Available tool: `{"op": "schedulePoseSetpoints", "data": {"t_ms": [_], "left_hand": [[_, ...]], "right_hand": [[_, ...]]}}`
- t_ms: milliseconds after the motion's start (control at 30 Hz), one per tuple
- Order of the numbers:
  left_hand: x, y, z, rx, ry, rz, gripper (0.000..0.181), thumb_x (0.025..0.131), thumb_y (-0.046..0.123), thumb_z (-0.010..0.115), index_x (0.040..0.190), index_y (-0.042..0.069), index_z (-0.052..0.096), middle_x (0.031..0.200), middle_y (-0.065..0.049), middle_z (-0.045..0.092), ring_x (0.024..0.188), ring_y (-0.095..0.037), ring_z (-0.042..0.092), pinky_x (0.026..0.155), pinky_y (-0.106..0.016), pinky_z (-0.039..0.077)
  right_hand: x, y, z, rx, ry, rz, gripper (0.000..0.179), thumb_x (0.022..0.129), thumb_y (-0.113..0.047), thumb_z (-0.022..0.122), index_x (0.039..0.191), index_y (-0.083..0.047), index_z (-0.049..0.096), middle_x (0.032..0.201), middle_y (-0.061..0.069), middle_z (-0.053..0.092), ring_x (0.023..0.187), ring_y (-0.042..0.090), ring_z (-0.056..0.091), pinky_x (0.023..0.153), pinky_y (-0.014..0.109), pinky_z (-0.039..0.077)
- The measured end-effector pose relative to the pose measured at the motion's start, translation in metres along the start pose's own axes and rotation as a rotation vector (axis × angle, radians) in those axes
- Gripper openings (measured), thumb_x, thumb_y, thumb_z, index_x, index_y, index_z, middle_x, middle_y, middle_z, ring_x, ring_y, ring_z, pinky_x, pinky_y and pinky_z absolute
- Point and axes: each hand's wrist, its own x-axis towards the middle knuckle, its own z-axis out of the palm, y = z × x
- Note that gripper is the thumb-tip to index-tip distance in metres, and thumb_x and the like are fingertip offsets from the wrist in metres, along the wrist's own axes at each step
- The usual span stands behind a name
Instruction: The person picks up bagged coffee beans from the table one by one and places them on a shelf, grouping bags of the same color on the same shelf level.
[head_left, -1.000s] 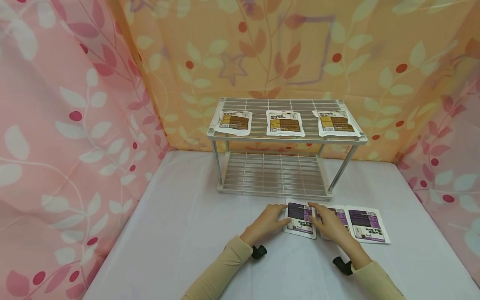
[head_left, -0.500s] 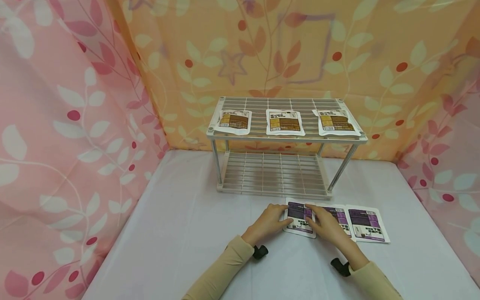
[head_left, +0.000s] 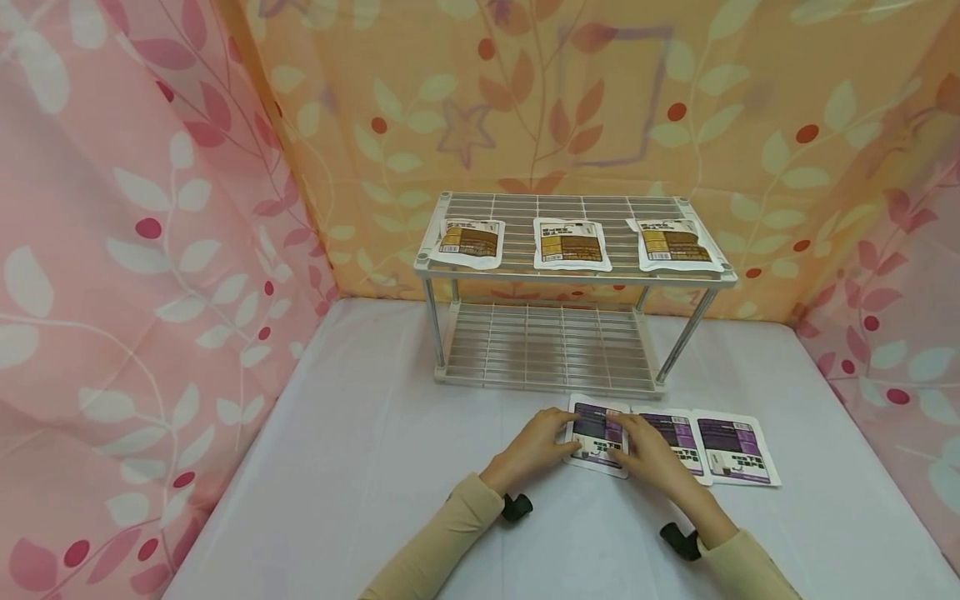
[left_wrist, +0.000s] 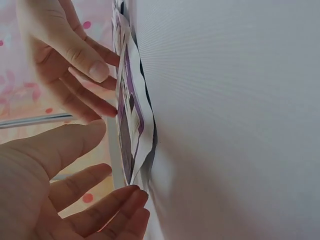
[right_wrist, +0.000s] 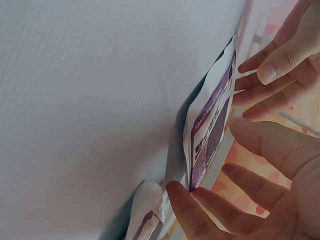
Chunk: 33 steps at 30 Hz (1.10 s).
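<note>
A flat white pouch with a purple label (head_left: 597, 424) lies on the table in front of the rack, between my two hands. My left hand (head_left: 534, 450) is at its left side, its fingertips touching the pouch's edge in the left wrist view. My right hand (head_left: 651, 450) is at the right side, and its fingertips meet the near edge in the right wrist view. Both hands have loosely extended fingers, and their thumbs stand clear of the pouch. Two more purple pouches, a middle one (head_left: 684, 442) and a right one (head_left: 737, 448), lie alongside to the right; my right hand partly covers the middle one.
A two-tier white wire rack (head_left: 555, 346) stands behind the pouches. Three brown-and-yellow pouches lie spaced out on its top shelf: left (head_left: 471, 242), centre (head_left: 572, 245) and right (head_left: 675, 246). Patterned curtains (head_left: 360, 167) enclose the white table (head_left: 375, 467).
The left purple pouch has shifted slightly left, away from the middle one. My right hand has moved a little left with it; my left hand has stayed nearly in place.
</note>
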Motion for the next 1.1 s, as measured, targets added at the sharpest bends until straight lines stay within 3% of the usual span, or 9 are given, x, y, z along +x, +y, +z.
{"op": "schedulePoseSetpoints", "data": {"t_ms": [200,333,500,633,767,867,1100], "left_hand": [[-0.007,0.000,-0.004,-0.036,0.039,0.028,0.042,0.086,0.023,0.067,0.124,0.009,0.058,0.117,-0.004,0.060,0.109,-0.015,0.055,0.092,-0.024,0.046],[-0.010,-0.002,-0.006,-0.075,0.068,0.034,0.041,0.085,0.021,0.068,0.123,0.009,0.060,0.115,-0.004,0.059,0.106,-0.014,0.055,0.090,-0.023,0.046],[-0.013,-0.004,-0.008,-0.104,0.094,0.026,0.041,0.084,0.018,0.068,0.123,0.009,0.060,0.120,-0.006,0.056,0.109,-0.016,0.054,0.092,-0.026,0.046],[-0.015,-0.006,-0.010,-0.104,0.127,0.029,0.041,0.083,0.016,0.069,0.123,0.009,0.059,0.126,-0.010,0.052,0.115,-0.020,0.052,0.097,-0.031,0.044],[-0.016,-0.009,-0.012,-0.131,0.149,0.036,0.041,0.082,0.013,0.069,0.122,0.008,0.060,0.130,-0.014,0.049,0.111,-0.022,0.054,0.092,-0.027,0.047],[-0.016,-0.010,-0.014,-0.157,0.149,0.028,0.042,0.082,0.010,0.068,0.123,0.008,0.059,0.133,-0.015,0.046,0.108,-0.022,0.056,0.086,-0.023,0.048],[-0.016,-0.016,-0.019,-0.152,0.151,0.004,0.049,0.080,0.009,0.071,0.126,0.010,0.057,0.138,-0.014,0.042,0.123,-0.029,0.046,0.097,-0.036,0.044]], "right_hand": [[0.001,-0.006,-0.002,0.006,-0.046,0.051,0.052,0.071,-0.008,0.076,0.117,0.007,0.058,0.114,0.030,0.054,0.098,0.044,0.055,0.081,0.057,0.046],[0.003,-0.011,-0.004,-0.004,-0.064,0.076,0.052,0.072,-0.008,0.076,0.119,0.005,0.058,0.120,0.028,0.052,0.104,0.042,0.053,0.085,0.056,0.045],[0.005,-0.014,-0.001,0.017,-0.063,0.077,0.053,0.072,-0.007,0.076,0.120,0.005,0.057,0.125,0.030,0.048,0.108,0.045,0.050,0.078,0.047,0.051],[0.008,-0.014,0.004,0.038,-0.050,0.074,0.053,0.071,-0.005,0.076,0.120,0.004,0.058,0.128,0.031,0.045,0.102,0.041,0.051,0.071,0.040,0.052],[0.012,-0.015,0.008,0.028,-0.015,0.043,0.053,0.069,-0.004,0.077,0.119,0.003,0.060,0.129,0.031,0.044,0.097,0.037,0.051,0.075,0.046,0.047],[0.015,-0.016,0.009,0.030,-0.015,0.039,0.054,0.069,-0.006,0.078,0.119,0.002,0.060,0.132,0.030,0.041,0.101,0.038,0.049,0.078,0.050,0.046],[0.023,-0.019,0.012,0.032,-0.040,0.021,0.057,0.068,-0.010,0.080,0.120,0.000,0.060,0.137,0.029,0.036,0.110,0.043,0.044,0.085,0.056,0.043]]}}
